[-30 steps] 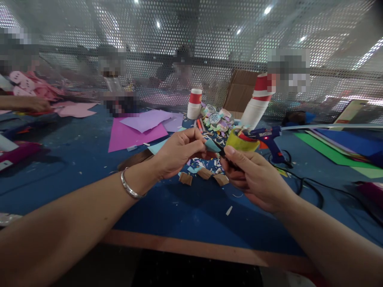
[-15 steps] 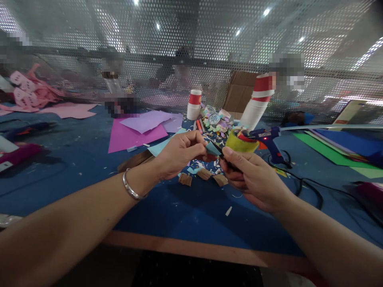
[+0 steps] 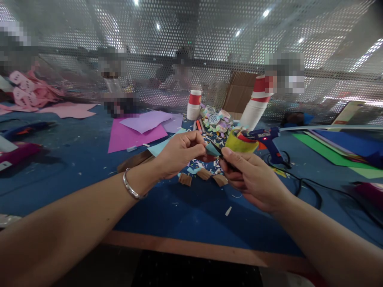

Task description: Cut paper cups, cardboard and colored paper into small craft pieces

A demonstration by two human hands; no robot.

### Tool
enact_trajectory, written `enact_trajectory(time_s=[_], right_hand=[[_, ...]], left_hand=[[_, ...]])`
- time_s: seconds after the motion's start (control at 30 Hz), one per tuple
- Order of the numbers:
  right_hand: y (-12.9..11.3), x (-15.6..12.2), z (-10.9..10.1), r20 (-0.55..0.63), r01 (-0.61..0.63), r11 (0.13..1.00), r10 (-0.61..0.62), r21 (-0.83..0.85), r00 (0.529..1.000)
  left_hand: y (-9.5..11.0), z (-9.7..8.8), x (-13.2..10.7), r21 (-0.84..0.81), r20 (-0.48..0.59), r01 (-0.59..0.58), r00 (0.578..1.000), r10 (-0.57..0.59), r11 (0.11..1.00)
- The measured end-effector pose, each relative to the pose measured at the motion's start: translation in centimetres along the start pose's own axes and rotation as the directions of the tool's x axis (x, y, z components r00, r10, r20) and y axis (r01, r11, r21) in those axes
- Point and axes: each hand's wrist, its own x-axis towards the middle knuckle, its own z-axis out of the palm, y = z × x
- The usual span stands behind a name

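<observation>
Between finger and thumb, my left hand [image 3: 182, 153] pinches a small light blue piece of paper [image 3: 212, 150]. My right hand [image 3: 249, 175] is closed around dark scissors [image 3: 216, 146], whose blades lie against that paper. The handles are mostly hidden inside my fingers. Below and behind both hands, paper snippets [image 3: 203, 163] and several torn bits of brown cardboard [image 3: 204, 174] lie on the blue tabletop [image 3: 191, 215]. A larger light blue sheet [image 3: 160, 147] shows behind my left wrist.
A glue gun [image 3: 271, 141] rests at a yellow roll [image 3: 239, 139], its black cord trailing right. Paper cups [image 3: 194, 104] and a leaning cup stack [image 3: 255, 105] stand at the back. Purple sheets [image 3: 143, 121] lie left, green and blue sheets [image 3: 326, 149] right.
Almost nothing differs. The scissors' blades and the blue paper have shifted very slightly against each other, while both hands stay in place.
</observation>
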Motion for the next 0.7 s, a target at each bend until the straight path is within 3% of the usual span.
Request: enact_trajectory(time_s=[0.43, 0.6, 0.7], right_hand=[[-0.01, 0.04, 0.17, 0.008, 0.016, 1.0, -0.015, -0.025, 1.0], [-0.07, 0.28, -0.18, -0.068, 0.153, 0.987, -0.155, -0.041, 0.986], [0.18, 0.54, -0.6, -0.13, 0.275, 0.949, -0.295, -0.154, 0.947]], left_hand=[[-0.22, 0.2, -0.09, 0.018, -0.005, 0.046, 0.999, -0.046, 0.999], [-0.37, 0.02, 0.17, -0.099, -0.053, 0.097, 0.993, -0.103, 0.99], [-0.54, 0.03, 0.26, -0.156, -0.068, 0.166, 0.982, -0.178, 0.974]])
